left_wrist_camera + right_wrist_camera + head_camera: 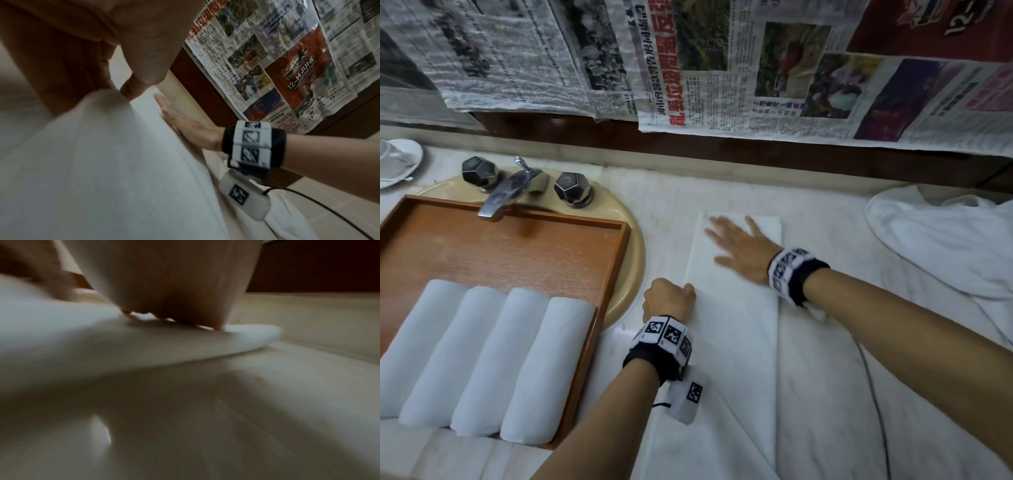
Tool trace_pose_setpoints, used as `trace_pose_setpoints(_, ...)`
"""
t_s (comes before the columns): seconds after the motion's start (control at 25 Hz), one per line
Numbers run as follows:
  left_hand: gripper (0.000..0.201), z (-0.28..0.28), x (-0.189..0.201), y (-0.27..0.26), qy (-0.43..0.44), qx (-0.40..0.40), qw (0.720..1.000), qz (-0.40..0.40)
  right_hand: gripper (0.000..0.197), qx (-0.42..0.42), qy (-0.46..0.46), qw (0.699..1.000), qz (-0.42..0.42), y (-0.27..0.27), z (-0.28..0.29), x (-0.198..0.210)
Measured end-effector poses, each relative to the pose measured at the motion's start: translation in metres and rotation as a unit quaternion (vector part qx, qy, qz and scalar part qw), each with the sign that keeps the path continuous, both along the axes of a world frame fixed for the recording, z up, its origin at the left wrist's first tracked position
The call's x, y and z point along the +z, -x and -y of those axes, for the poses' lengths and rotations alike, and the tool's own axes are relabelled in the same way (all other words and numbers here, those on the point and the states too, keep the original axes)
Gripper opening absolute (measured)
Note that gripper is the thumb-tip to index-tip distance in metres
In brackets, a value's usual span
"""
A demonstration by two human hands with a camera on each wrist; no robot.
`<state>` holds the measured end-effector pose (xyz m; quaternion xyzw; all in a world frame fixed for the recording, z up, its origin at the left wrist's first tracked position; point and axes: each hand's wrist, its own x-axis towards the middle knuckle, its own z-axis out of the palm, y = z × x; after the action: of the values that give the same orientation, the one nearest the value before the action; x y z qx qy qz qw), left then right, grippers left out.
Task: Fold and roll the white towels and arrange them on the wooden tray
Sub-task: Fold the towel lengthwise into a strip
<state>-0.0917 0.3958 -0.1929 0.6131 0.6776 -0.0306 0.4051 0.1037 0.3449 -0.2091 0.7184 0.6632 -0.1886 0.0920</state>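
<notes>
Work surface: marble counter [825,394], with a basin and tap at far left.
Towel in hand: white towel [736,308], folded into a long narrow strip running near to far, lying flat on the counter just right of the wooden tray [599,308].
Right hand: right hand [743,250] lies palm-down on the far end of the strip, fingers straight and spread, pressing the fold flat.
Left hand: left hand [669,298] sits at the strip's left edge, fingers curled; the left wrist view shows thumb and fingers pinching the cloth edge.
Tray contents: four rolled towels [482,356] lie side by side at the near end of the tray; the far end is bare wood.
Unfolded stock: loose white towel [945,246] lies heaped at far right.
Current step (judged): smoothing the fold before rolling.
Risk 1: uneven pressure from the flat palm could drag the upper layer, so the edges go out of line.
Risk 2: a pull at the pinched edge could reopen the fold.
Risk 3: a skewed start to the roll would likely give a cone-shaped roll, mismatched to the four on the tray.
</notes>
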Motion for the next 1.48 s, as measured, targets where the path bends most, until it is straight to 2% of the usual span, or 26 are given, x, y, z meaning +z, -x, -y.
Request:
trace_pose_setpoints(0.04,0.029,-0.001,0.0,0.0,0.002,0.005,1.0,0.0,0.067,-0.065,-0.007,0.998,0.015,-0.005,-0.008,0.002)
trace_pose_setpoints(0.08,0.029,-0.004,0.0,0.001,0.0,0.003,1.0,0.0,0.068,-0.081,-0.018,0.996,0.015,-0.001,-0.013,0.005)
trace_pose_setpoints(0.2,0.034,-0.008,0.0,0.001,0.013,0.0,1.0,0.008,0.067,0.086,-0.027,0.996,-0.026,0.029,0.012,0.005)
trace_pose_setpoints(0.24,0.035,-0.009,0.0,0.002,0.013,0.007,1.0,0.015,0.066,0.096,-0.013,0.995,-0.029,0.027,0.024,0.004)
trace_pose_setpoints(0.28,0.035,-0.01,0.0,0.003,0.013,0.017,0.999,0.023,0.067,0.038,0.003,0.999,-0.022,0.021,0.032,0.005)
trace_pose_setpoints(0.32,0.034,-0.009,0.002,0.004,0.014,0.026,0.999,0.032,0.068,-0.074,0.012,0.997,-0.009,0.014,0.039,0.008)
trace_pose_setpoints(0.36,0.032,-0.009,0.005,0.004,0.017,0.03,0.999,0.035,0.07,-0.182,0.017,0.983,0.0,0.008,0.047,0.011)
trace_pose_setpoints(0.4,0.03,-0.009,0.008,0.005,0.019,0.027,0.999,0.038,0.072,-0.243,0.017,0.97,-0.003,0.009,0.058,0.016)
trace_pose_setpoints(0.44,0.029,-0.008,0.01,0.005,0.022,0.021,0.999,0.036,0.071,-0.241,0.001,0.97,-0.017,0.02,0.074,0.018)
trace_pose_setpoints(0.48,0.031,-0.008,0.013,0.005,0.028,0.017,0.999,0.031,0.068,-0.204,-0.029,0.978,-0.035,0.035,0.091,0.018)
trace_pose_setpoints(0.56,0.037,-0.004,0.019,0.007,0.011,-0.021,1.0,0.003,0.054,-0.146,-0.121,0.978,-0.082,0.079,0.137,0.017)
trace_pose_setpoints(0.64,0.031,0.011,0.03,0.013,-0.085,-0.104,0.991,-0.025,0.035,-0.164,-0.221,0.955,-0.106,0.118,0.183,0.01)
trace_pose_setpoints(0.72,0.013,0.04,0.043,0.028,-0.158,-0.188,0.969,0.039,0.029,-0.196,-0.221,0.95,-0.104,0.143,0.213,0.007)
trace_pose_setpoints(0.76,0.012,0.059,0.048,0.037,-0.157,-0.265,0.949,0.073,0.03,-0.205,-0.205,0.952,-0.098,0.151,0.219,0.006)
trace_pose_setpoints(0.84,0.018,0.105,0.056,0.059,-0.104,-0.466,0.877,0.059,0.035,-0.225,-0.17,0.956,-0.083,0.16,0.226,0.011)
trace_pose_setpoints(0.92,0.028,0.14,0.051,0.074,-0.066,-0.592,0.803,0.003,0.043,-0.237,-0.119,0.96,-0.089,0.161,0.226,0.02)
trace_pose_setpoints(0.96,0.033,0.153,0.045,0.079,-0.056,-0.619,0.783,-0.014,0.047,-0.239,-0.096,0.962,-0.086,0.162,0.224,0.025)
trace_pose_setpoints(1.04,0.037,0.172,0.039,0.087,-0.054,-0.644,0.763,-0.017,0.055,-0.227,-0.063,0.97,-0.059,0.164,0.225,0.032)
trace_pose_setpoints(1.08,0.033,0.175,0.04,0.09,-0.061,-0.642,0.764,-0.007,0.063,-0.216,-0.042,0.974,-0.05,0.163,0.226,0.034)
trace_pose_setpoints(1.16,0.022,0.17,0.047,0.101,-0.074,-0.635,0.769,-0.001,0.092,-0.193,0.011,0.981,-0.035,0.163,0.231,0.035)
trace_pose_setpoints(1.24,0.024,0.158,0.05,0.118,-0.09,-0.639,0.764,-0.017,0.115,-0.183,0.049,0.982,-0.022,0.167,0.235,0.033)
trace_pose_setpoints(1.36,0.042,0.163,0.05,0.134,-0.098,-0.668,0.738,-0.005,0.116,-0.195,0.061,0.979,-0.023,0.172,0.235,0.031)
trace_pose_setpoints(1.48,0.042,0.2,0.048,0.14,-0.076,-0.712,0.696,0.057,0.107,-0.208,0.057,0.976,-0.014,0.177,0.239,0.029)
